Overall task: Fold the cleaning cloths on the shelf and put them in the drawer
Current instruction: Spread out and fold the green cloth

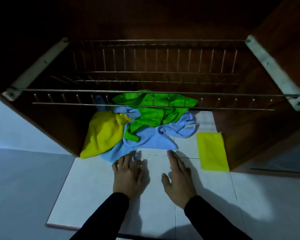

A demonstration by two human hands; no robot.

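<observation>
A heap of crumpled cloths lies on the white tiled shelf [97, 191]: a yellow cloth [102, 134] at the left, a green cloth [151, 111] on top, and a light blue cloth [151, 139] spread beneath them. To the right a folded yellow cloth [212, 151] lies flat. My left hand [128, 174] reaches to the blue cloth's near edge, fingertips touching it. My right hand [178, 177] lies flat on the tile with straight fingers, its tips just below the blue cloth's corner. The drawer is out of sight.
A wire drawer rack [145, 75] on white side rails [274, 71] hangs above the heap inside a dark wooden cabinet [59, 122]. Its front bars [59, 91] cross over the green cloth. The tiled shelf ends at a front edge [62, 226].
</observation>
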